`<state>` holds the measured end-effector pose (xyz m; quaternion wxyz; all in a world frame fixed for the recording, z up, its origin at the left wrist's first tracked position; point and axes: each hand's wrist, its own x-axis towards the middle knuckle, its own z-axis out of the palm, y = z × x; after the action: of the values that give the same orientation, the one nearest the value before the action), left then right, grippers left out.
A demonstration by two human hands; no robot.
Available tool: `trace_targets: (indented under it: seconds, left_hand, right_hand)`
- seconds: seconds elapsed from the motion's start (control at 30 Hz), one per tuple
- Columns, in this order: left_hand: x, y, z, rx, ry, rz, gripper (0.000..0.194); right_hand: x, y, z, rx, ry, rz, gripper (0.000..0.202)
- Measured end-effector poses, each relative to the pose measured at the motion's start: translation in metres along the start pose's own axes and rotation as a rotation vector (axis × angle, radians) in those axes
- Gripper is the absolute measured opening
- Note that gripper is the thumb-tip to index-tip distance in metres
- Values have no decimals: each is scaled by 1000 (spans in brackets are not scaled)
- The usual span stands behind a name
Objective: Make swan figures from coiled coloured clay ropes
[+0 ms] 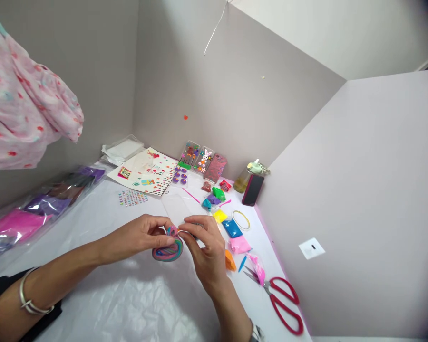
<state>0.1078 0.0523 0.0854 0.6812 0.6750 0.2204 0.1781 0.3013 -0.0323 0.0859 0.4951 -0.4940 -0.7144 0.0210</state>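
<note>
My left hand [144,235] and my right hand [205,249] meet over the white table [121,294]. Between their fingertips sits a small pink clay piece [171,232], pinched from both sides. Just below it lies a flat coil of multicoloured clay [168,251], pink, blue and green, partly hidden by my left fingers. A clear plastic sheet [176,208] lies just beyond the hands.
Small bags of coloured clay [231,228] run along the right side, with a tape ring [241,220], red scissors [285,304] and a dark phone [253,190]. Sticker sheets [146,173] lie at the back. Bagged clay packs [24,218] line the left wall. Pink cloth [24,114] hangs upper left.
</note>
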Motion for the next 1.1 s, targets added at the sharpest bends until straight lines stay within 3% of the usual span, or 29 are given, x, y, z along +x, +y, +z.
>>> trace_targets:
  seconds: [0.2,0.3,0.47,0.53,0.7,0.87,0.97,1.1]
  left_hand:
    - [-1,-1,-1,-4,-16,0,32]
    - [0,-3,-4,23,9,-8,35]
    - [5,-6,-10,-28,135,2,31]
    - [7,-7,-12,-36,159,5,30]
    - [14,-16,-16,29,174,-53,35]
    - [25,-35,-24,6,186,-106,38]
    - [30,-43,-27,21,191,-140,44]
    - [32,-49,-26,24,143,-189,44]
  right_hand:
    - [-1,-3,1,21,-41,33,13]
    - [5,-1,-9,98,-56,85,14]
    - [11,17,-41,172,197,366,15]
    - [8,23,-48,188,210,482,21]
    - [-3,30,-44,185,-101,571,22]
    - [-9,45,-36,-65,-129,558,18]
    - [-9,51,-24,-268,-272,493,11]
    - [-7,57,-2,-528,-438,411,29]
